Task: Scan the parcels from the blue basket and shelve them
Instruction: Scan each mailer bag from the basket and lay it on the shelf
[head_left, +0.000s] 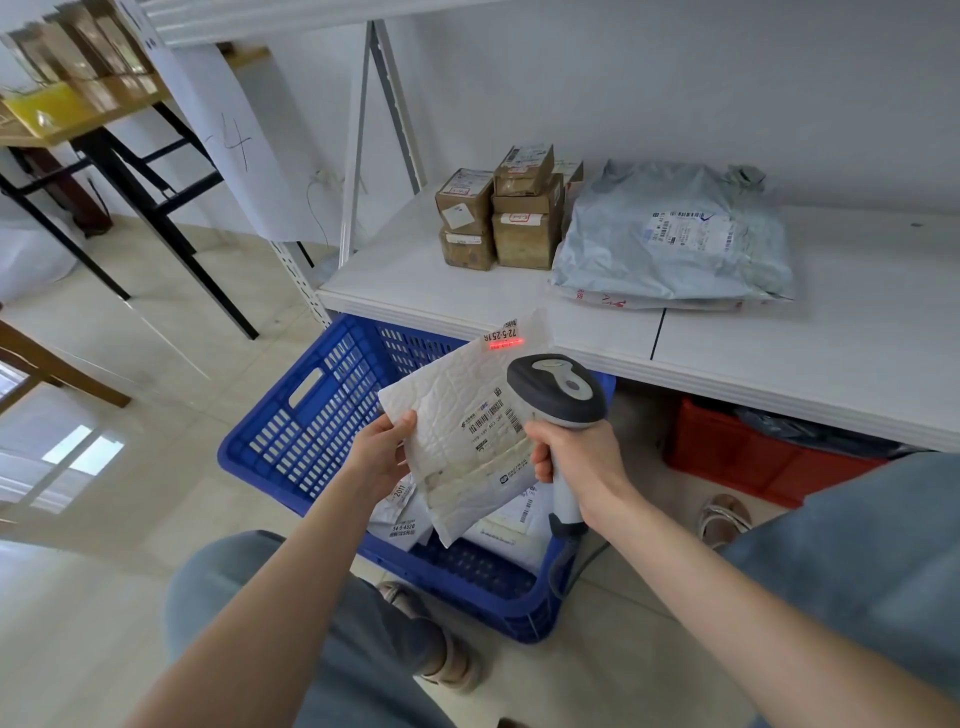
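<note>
Pale floor tiles (171, 364) run under a white shelf (831, 332) whose board fills the frame from 1 to 3 o'clock. On that board, toward 12 o'clock, a cluster of small brown boxes (498, 223) stands stacked two high. Just beside them at 1 o'clock a grey poly bag (670, 234) lies on top of another flat bag. A blue basket (291, 421) sits on the floor at the centre, partly tucked under the shelf's edge, with several white parcels (402, 514) lying in it. Above the basket the left grip (382, 452) pinches the edge of a white bubble mailer (457, 395), thumb on top, label side up. The right grip (576, 457) is clenched round the handle of a grey barcode scanner (558, 387), whose head points toward 12 o'clock over the mailer. A red scan line (506, 343) falls on a sticker (503, 333) at the mailer's far corner, printed 72-5-2516. A red crate (737, 457) sits under the shelf at 4 o'clock. At 10 o'clock a wooden counter (78, 119) stands on black legs.
</note>
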